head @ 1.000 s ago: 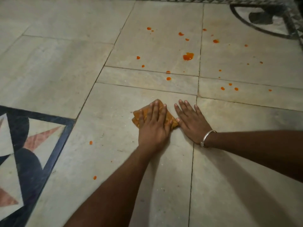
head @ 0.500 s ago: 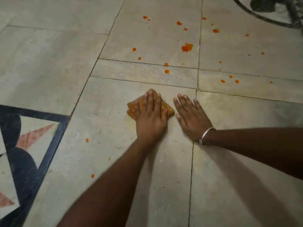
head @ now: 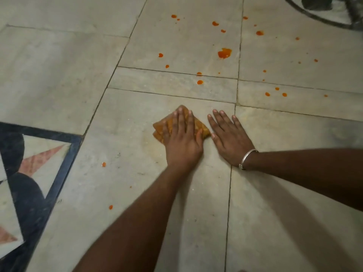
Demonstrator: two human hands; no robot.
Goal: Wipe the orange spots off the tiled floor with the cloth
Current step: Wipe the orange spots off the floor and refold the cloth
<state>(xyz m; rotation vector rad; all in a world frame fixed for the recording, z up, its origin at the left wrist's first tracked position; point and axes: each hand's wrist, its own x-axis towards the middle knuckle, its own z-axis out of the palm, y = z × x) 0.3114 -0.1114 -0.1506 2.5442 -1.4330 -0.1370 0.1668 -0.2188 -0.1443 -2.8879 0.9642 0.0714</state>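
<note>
Left hand (head: 182, 143) palm down, fingers straight, pressing. Right hand (head: 229, 138) flat just beside it, fingers spread.

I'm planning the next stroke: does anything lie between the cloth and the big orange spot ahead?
Nothing visible blocks it. From the cloth under the left hand, bare floor runs to the big orange spot; only small orange spots lie between.

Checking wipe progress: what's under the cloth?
Only the tiled floor shows around the cloth. The left hand presses flat on top of it. Anything beneath the cloth, stains included, is covered.
</note>
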